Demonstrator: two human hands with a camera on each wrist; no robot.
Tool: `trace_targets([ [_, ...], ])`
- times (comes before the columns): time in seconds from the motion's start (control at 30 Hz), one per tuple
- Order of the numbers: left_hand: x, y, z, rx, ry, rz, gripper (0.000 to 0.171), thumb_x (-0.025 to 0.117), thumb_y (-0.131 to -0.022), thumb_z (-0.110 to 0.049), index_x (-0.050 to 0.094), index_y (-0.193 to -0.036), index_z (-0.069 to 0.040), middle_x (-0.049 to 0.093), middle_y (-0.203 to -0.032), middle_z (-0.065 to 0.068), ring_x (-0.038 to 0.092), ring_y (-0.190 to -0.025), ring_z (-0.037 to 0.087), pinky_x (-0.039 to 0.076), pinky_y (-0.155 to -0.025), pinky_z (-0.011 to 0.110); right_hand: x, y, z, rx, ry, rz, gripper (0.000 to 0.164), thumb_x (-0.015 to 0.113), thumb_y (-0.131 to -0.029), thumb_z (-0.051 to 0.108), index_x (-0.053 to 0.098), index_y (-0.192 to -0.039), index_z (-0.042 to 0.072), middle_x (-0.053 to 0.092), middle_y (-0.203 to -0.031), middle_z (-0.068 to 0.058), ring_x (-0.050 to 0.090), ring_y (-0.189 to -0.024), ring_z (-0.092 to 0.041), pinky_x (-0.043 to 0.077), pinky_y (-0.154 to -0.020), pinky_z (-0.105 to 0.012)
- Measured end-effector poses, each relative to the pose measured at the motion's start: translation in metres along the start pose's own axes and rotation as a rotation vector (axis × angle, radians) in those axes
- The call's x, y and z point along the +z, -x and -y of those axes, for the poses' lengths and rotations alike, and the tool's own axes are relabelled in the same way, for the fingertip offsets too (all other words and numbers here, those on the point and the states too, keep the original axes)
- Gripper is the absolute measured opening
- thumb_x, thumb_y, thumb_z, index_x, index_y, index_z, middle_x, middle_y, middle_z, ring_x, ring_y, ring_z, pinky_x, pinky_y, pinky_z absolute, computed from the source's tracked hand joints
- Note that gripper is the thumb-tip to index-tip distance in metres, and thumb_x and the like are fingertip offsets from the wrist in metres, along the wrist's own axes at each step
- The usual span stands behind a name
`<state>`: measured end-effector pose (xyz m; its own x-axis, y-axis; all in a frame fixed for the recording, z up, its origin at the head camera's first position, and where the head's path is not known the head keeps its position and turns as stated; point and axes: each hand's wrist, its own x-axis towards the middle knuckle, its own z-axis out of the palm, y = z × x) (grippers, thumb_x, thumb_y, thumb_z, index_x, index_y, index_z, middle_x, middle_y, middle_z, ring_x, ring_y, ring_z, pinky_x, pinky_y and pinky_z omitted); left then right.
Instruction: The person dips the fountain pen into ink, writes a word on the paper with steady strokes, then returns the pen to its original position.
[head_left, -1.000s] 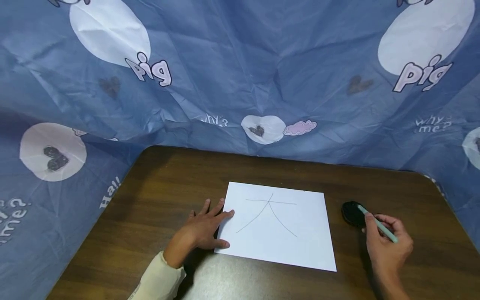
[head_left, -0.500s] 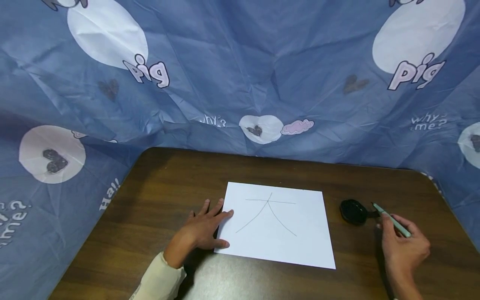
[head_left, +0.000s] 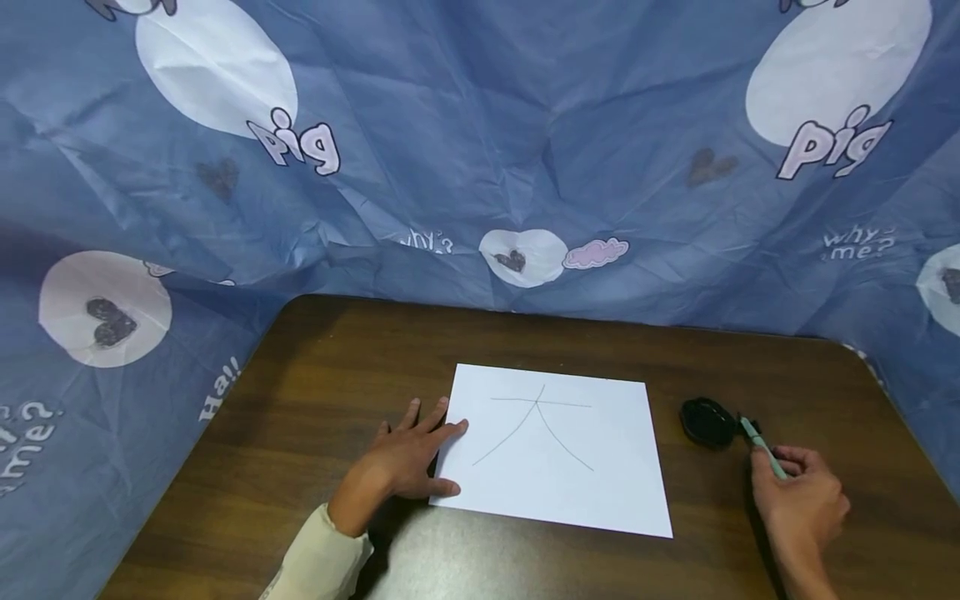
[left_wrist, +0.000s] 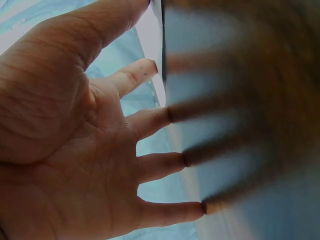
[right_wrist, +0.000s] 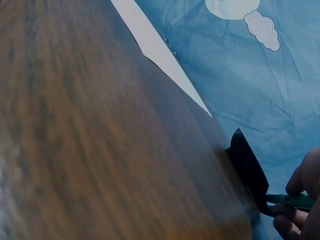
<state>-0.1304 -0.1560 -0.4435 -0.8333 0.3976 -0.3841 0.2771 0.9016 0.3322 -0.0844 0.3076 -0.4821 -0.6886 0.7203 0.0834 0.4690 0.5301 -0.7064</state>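
Note:
My left hand lies with fingers spread at the left edge of a white sheet of paper, its thumb and forefinger on the sheet. The left wrist view shows the palm and straight fingers, with their reflection on the tabletop. Thin dark strokes on the paper form a character like 大. To the right, my right hand pinches a light green pen. The pen's far tip is right at the short handle of a black, round, shallow dish-like object. In the right wrist view, fingertips and the pen meet that handle.
Under everything is a dark brown wooden table with rounded far corners. A blue printed cloth with "pig" lettering hangs right behind its far edge and along the left side.
The right hand with the pen first moved right, off the black dish-like object, then came slightly back and lower, bringing the pen to the handle. The left hand and paper stayed put.

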Motion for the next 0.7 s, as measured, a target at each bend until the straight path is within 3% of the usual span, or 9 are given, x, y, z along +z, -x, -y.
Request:
trace_targets([
  [0.17, 0.0001, -0.001, -0.001, -0.002, -0.001, 0.001, 0.086, 0.077, -0.083, -0.051, 0.037, -0.155, -0.03, 0.011, -0.167, 0.005, 0.005, -0.15, 0.043, 0.017, -0.106, 0.076, -0.0008, -0.0003, -0.002, 0.013, 0.041, 0.056, 0.038, 0.064, -0.091, 0.034, 0.066, -0.115, 0.004, 0.072, -0.102, -0.017, 0.059, -0.094, -0.034, 0.037, -0.072, -0.048],
  [0.33, 0.0005, -0.0021, -0.0008, -0.002, -0.003, 0.006, 0.085, 0.077, -0.083, -0.051, 0.037, -0.155, -0.031, 0.011, -0.167, 0.005, 0.005, -0.15, 0.042, 0.017, -0.106, 0.076, -0.0002, -0.0007, -0.0036, 0.013, 0.051, 0.079, 0.037, 0.064, -0.091, 0.032, 0.065, -0.115, 0.003, 0.07, -0.105, -0.02, 0.057, -0.096, -0.036, 0.036, -0.075, -0.049],
  [0.57, 0.001, -0.0019, 0.0011, 0.007, -0.008, -0.007, 0.085, 0.077, -0.083, -0.051, 0.038, -0.155, -0.03, 0.012, -0.167, 0.006, 0.006, -0.15, 0.043, 0.018, -0.105, 0.077, 0.0036, -0.0058, -0.0003, 0.072, 0.09, 0.143, 0.042, 0.062, -0.093, 0.03, 0.06, -0.123, 0.0, 0.065, -0.115, -0.027, 0.054, -0.105, -0.044, 0.035, -0.087, -0.06],
  [0.7, 0.0013, -0.0014, 0.0016, 0.016, -0.012, -0.013, 0.085, 0.078, -0.083, -0.05, 0.038, -0.155, -0.029, 0.012, -0.167, 0.007, 0.006, -0.15, 0.044, 0.019, -0.104, 0.077, 0.0037, -0.0062, -0.0019, 0.073, 0.118, 0.161, 0.042, 0.062, -0.094, 0.032, 0.061, -0.121, 0.0, 0.067, -0.112, -0.025, 0.055, -0.106, -0.045, 0.037, -0.085, -0.06],
])
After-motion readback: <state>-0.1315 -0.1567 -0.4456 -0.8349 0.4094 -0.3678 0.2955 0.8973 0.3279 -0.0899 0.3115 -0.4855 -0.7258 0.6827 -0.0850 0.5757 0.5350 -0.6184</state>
